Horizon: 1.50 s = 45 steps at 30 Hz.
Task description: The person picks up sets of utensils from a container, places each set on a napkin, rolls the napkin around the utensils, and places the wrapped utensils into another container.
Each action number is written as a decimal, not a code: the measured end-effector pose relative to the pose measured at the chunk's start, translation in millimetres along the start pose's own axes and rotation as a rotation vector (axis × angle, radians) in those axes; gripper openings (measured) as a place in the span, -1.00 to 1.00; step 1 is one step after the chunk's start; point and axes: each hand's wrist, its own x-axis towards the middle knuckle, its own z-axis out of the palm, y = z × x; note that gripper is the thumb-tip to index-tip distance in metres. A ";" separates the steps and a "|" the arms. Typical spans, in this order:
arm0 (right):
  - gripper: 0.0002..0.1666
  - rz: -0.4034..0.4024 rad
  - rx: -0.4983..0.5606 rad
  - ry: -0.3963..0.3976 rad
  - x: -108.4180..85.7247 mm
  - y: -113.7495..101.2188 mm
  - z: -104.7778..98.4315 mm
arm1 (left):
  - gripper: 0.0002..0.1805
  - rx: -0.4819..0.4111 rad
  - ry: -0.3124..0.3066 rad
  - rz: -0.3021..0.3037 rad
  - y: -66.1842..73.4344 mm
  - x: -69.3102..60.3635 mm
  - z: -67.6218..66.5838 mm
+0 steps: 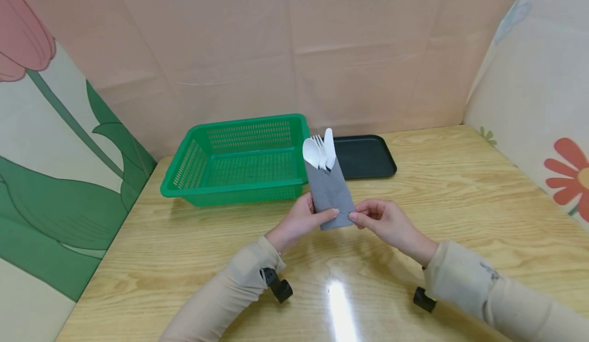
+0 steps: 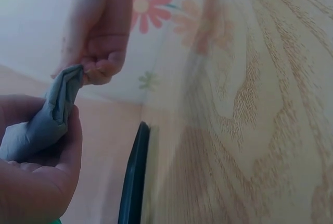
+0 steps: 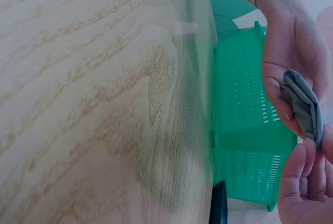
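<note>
A folded grey napkin [image 1: 329, 191] is held up over the table, with a white spoon [image 1: 311, 153], a white fork [image 1: 320, 150] and a white knife [image 1: 329, 147] sticking out of its top. My left hand [image 1: 303, 219] grips the napkin's lower left side, thumb across its front. At the lower right corner, my right hand [image 1: 386, 224] pinches the edge between thumb and fingers. Both wrist views show the napkin's folded bottom end [image 2: 60, 101] [image 3: 304, 107] between the two hands; the cutlery is hidden there.
A green plastic basket [image 1: 248, 194] with slotted walls stands behind the left hand. Behind the napkin lies a black tray [image 1: 365, 155], partly covered by it. The wooden table [image 1: 460, 194] meets a pink backdrop and printed side panels.
</note>
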 end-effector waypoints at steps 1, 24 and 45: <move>-0.65 0.007 0.000 0.000 -0.1 -0.1 -0.5 | -0.51 -0.001 0.001 -0.001 0.2 -0.1 -0.1; -0.66 -0.009 -0.028 -0.050 0.3 2.5 0.4 | -0.44 0.015 0.025 0.005 3.2 -1.7 -2.2; -0.52 -0.009 0.072 -0.076 26.7 -3.1 -2.3 | -0.46 0.014 0.090 0.053 7.8 -2.2 -19.2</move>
